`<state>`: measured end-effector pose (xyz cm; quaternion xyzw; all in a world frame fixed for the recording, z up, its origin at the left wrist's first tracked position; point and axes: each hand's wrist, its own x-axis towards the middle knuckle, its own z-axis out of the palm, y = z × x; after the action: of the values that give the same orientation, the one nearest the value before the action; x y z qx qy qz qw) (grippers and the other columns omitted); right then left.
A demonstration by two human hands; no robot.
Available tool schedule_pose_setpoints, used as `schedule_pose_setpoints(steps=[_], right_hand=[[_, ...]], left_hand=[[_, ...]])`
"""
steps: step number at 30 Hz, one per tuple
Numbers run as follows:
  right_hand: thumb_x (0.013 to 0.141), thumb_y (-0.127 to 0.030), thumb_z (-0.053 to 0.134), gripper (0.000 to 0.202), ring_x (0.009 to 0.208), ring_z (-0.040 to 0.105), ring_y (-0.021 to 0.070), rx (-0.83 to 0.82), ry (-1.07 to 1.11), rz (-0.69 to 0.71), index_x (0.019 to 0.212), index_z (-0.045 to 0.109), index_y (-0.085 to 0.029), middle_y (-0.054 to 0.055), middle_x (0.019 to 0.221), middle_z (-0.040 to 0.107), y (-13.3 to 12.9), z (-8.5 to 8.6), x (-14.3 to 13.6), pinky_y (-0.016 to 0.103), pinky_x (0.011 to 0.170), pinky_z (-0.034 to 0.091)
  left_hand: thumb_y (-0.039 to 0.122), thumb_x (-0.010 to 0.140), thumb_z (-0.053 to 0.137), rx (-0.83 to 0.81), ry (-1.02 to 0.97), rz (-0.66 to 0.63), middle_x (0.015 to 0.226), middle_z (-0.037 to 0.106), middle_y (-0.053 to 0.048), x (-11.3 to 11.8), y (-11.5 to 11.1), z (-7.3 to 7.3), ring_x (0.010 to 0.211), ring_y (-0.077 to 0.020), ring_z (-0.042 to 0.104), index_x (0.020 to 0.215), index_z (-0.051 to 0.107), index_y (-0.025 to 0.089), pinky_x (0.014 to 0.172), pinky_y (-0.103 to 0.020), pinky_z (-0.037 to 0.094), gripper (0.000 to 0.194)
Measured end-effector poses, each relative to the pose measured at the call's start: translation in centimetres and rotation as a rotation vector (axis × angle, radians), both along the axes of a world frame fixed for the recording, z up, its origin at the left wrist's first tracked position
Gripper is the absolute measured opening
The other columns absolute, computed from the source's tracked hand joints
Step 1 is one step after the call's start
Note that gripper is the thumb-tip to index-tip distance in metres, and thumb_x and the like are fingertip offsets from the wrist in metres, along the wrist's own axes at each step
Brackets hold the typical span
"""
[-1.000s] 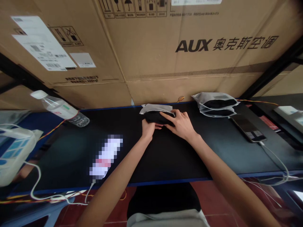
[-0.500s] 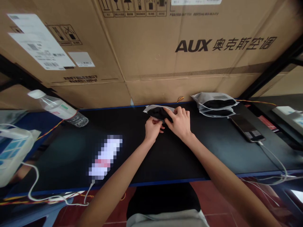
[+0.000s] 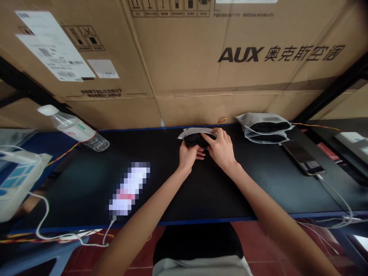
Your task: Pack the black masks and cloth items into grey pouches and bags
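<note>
A whitish translucent pouch (image 3: 189,132) with black, soft-looking stuff (image 3: 193,139) in its mouth lies near the back edge of the black table. My left hand (image 3: 189,155) is closed on the pouch's near left side, thumb against the black contents. At its right end my right hand (image 3: 222,147) grips the same pouch, with its index finger and thumb reaching to the black stuff. The fingertips of both hands are partly hidden. To the right, two similar pouches (image 3: 266,124) with black contents lie one against the other, apart from my hands.
A large cardboard box (image 3: 184,76) walls off the back. On the left are a tilted plastic bottle (image 3: 76,128), a power strip (image 3: 20,176) and a lit, blurred phone (image 3: 129,189). Another phone (image 3: 303,158), plugged into a white cable (image 3: 336,191), lies on the right.
My left thumb has shifted onto the black contents, and the pouch mouth looks wider. Both hands still hold the pouch. The whole view has shifted slightly.
</note>
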<state>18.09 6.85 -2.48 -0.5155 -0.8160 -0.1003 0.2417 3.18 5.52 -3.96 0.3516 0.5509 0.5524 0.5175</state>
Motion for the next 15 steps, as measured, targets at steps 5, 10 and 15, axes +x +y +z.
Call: schedule_pose_setpoints(steps=[5, 10, 15], right_hand=[[0.084, -0.031, 0.067, 0.055, 0.139, 0.04, 0.0412, -0.008, 0.056, 0.037, 0.137, 0.063, -0.016, 0.023, 0.156, 0.038, -0.3, -0.7, 0.0, 0.052, 0.104, 0.044], [0.094, -0.038, 0.059, 0.05, 0.125, 0.055, 0.0364, -0.024, 0.035, 0.045, 0.139, 0.061, -0.018, 0.022, 0.145, 0.052, -0.2, -0.8, -0.1, 0.05, 0.103, 0.044], [0.088, -0.025, 0.061, 0.046, 0.121, 0.059, 0.0344, 0.005, 0.036, 0.062, 0.133, 0.066, -0.015, 0.02, 0.132, 0.06, -0.3, -0.7, 0.4, 0.05, 0.109, 0.04]], left_hand=[[0.012, 0.086, 0.063, 0.051, -0.031, 0.105, 0.082, 0.067, -0.001, -1.0, 0.6, -0.4, 0.06, -0.0174, 0.073, 0.1, 0.046, 0.02, 0.058, -0.032, 0.064, 0.023], [-0.001, 0.076, 0.064, 0.019, -0.091, 0.14, 0.088, 0.067, -0.001, -2.5, 1.8, -0.2, 0.066, -0.0174, 0.073, 0.115, 0.047, 0.019, 0.068, -0.039, 0.066, 0.047], [0.008, 0.082, 0.057, -0.042, -0.173, -0.05, 0.081, 0.068, -0.005, -5.3, 3.1, 1.0, 0.061, -0.0167, 0.068, 0.111, 0.064, 0.011, 0.06, -0.034, 0.063, 0.03]])
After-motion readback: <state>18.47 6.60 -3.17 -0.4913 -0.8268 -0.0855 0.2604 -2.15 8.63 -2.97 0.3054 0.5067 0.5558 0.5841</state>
